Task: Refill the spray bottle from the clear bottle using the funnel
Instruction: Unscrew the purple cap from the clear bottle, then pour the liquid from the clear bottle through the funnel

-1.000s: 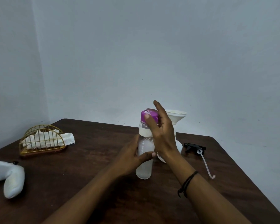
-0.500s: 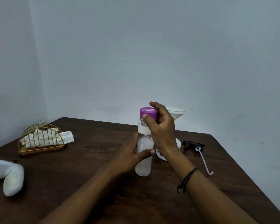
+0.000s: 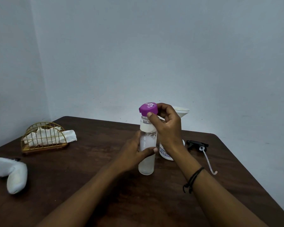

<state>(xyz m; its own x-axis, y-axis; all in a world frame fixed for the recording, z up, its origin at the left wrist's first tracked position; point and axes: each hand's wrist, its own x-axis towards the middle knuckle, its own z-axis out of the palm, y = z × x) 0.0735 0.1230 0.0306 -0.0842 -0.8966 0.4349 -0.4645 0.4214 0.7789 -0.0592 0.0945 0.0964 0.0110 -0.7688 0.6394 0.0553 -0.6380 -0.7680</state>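
Left hand (image 3: pixel 134 151) wraps the clear bottle (image 3: pixel 147 154) around its middle — thumb across the front. Right hand (image 3: pixel 167 126) pinches the purple cap (image 3: pixel 148 108), fingers curled round it. The bottle stands upright, cap up, mid-table (image 3: pixel 105 177); behind it, toward the far edge, the white spray bottle (image 3: pixel 166 153) carries the funnel (image 3: pixel 181 112).

You are working in dim, even, cool-toned light with no clear source. The pale blue-grey wall (image 3: pixel 170 54) shows soft noise. The dark brown wooden table (image 3: pixel 105 194) has only a faint sheen and weak, diffuse shadows. Wide-angle bending shows at the frame edges. The printing on the white plastic spray bottle (image 3: pixel 166 153) is too blurred to read.
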